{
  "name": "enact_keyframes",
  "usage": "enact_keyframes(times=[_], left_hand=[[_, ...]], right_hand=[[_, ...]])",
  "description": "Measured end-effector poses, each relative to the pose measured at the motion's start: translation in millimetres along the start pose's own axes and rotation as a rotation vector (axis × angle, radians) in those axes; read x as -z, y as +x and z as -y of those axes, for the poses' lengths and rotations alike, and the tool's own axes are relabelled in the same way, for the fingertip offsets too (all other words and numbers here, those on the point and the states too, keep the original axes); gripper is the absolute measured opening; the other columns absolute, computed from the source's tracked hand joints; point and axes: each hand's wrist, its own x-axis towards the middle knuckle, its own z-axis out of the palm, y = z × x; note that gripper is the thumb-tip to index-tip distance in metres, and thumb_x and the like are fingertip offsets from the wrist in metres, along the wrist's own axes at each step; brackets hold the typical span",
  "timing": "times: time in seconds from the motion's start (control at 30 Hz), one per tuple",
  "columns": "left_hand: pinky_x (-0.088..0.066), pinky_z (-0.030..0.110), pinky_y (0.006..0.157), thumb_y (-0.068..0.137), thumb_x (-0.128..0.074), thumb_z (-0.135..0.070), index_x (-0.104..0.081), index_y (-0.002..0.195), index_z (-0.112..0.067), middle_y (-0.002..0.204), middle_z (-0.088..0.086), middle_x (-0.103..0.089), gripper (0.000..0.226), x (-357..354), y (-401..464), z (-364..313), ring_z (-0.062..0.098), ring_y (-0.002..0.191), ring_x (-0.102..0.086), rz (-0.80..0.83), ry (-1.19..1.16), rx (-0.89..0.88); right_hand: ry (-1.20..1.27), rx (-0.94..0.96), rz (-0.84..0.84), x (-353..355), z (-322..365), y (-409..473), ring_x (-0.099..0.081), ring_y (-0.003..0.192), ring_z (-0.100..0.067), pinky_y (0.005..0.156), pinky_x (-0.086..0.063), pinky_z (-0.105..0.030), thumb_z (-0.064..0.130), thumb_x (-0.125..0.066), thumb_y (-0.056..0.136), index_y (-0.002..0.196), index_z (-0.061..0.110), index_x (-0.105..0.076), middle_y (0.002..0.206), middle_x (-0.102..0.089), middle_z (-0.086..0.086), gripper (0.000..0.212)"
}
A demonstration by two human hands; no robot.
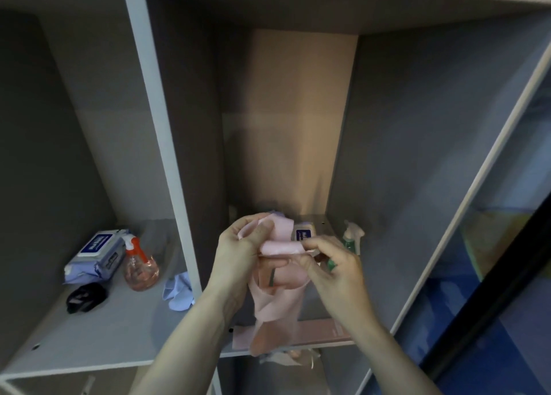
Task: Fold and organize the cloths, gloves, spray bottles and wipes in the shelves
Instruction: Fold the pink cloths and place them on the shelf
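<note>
Both hands are up in front of the middle compartment of the grey shelf unit (167, 144), working a soft pale-pink cloth (275, 278) — it hangs in the air just above the shelf board, not resting on it. The left hand (238, 254) has its fingers curled round the upper edge; the right hand (334, 263) pinches the other end between thumb and fingertips.

To my eye the fold is only started. It would go best if the two pinched corners were pulled level and taut so the hanging tail drops straight, then brought edge to edge before laying it down.

Behind the hands sits a white wipes pack with a dark blue label (304, 233); beside it a green spray bottle (351, 239). In the left compartment lie a larger blue-labelled wipes pack (95, 257) and an orange-triggered spray bottle of pink liquid (140, 266). Both labels carry white lettering too blurred to read.
</note>
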Motion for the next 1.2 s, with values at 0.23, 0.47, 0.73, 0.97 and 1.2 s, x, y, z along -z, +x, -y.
enact_keyframes(times=[0.23, 0.47, 0.73, 0.97, 1.2], left_hand=[[-0.058, 0.03, 0.054, 0.08, -0.063, -0.023, -0.058, 0.108, -0.015, 0.077, 0.012, -0.068, 0.029, -2, -5, -9, 0.018, 0.066, -0.067, 0.219, 0.064, 0.059], [-0.059, 0.026, 0.065, 0.069, -0.074, -0.014, -0.055, 0.118, -0.015, 0.103, 0.008, -0.069, 0.053, 3, -9, -5, 0.015, 0.074, -0.071, 0.248, 0.175, 0.151], [-0.034, 0.017, 0.04, 0.081, -0.069, -0.042, -0.063, 0.088, 0.007, 0.052, 0.002, -0.049, 0.05, 11, -4, -2, 0.008, 0.038, -0.04, -0.009, 0.413, 0.088], [-0.025, 0.018, 0.037, 0.091, -0.059, -0.039, -0.059, 0.066, -0.001, 0.037, 0.002, -0.036, 0.046, 19, 0, -3, 0.011, 0.033, -0.029, -0.077, 0.453, 0.114], [-0.022, 0.018, 0.036, 0.092, -0.056, -0.041, -0.066, 0.066, -0.001, 0.038, 0.002, -0.031, 0.049, 38, 5, -13, 0.009, 0.031, -0.023, -0.142, 0.48, 0.101]], right_hand=[[0.642, -0.383, -0.06, -8, 9, -3, -0.069, 0.093, -0.026, 0.082, -0.055, -0.038, 0.019, -0.057, 0.092, 0.101, 0.012, -0.069, 0.097, -0.074, -0.008, 0.016], [0.655, -0.466, -0.094, -6, 4, 0, -0.067, 0.097, -0.036, 0.089, -0.052, -0.049, 0.032, -0.064, 0.086, 0.095, 0.013, -0.071, 0.099, -0.072, -0.015, 0.022], [0.805, -0.625, -0.23, -3, -3, 12, -0.065, 0.081, -0.021, 0.077, -0.053, -0.041, 0.03, -0.063, 0.088, 0.083, 0.024, -0.07, 0.088, -0.072, -0.005, 0.011], [0.849, -0.645, -0.371, 19, -19, 30, -0.065, 0.068, -0.014, 0.066, -0.051, -0.029, 0.022, -0.049, 0.098, 0.103, 0.014, -0.058, 0.09, -0.067, -0.008, 0.013], [0.926, -0.74, -0.606, 56, -53, 54, -0.063, 0.063, -0.011, 0.05, -0.052, -0.022, 0.008, -0.045, 0.099, 0.109, 0.009, -0.057, 0.076, -0.069, -0.003, 0.016]])
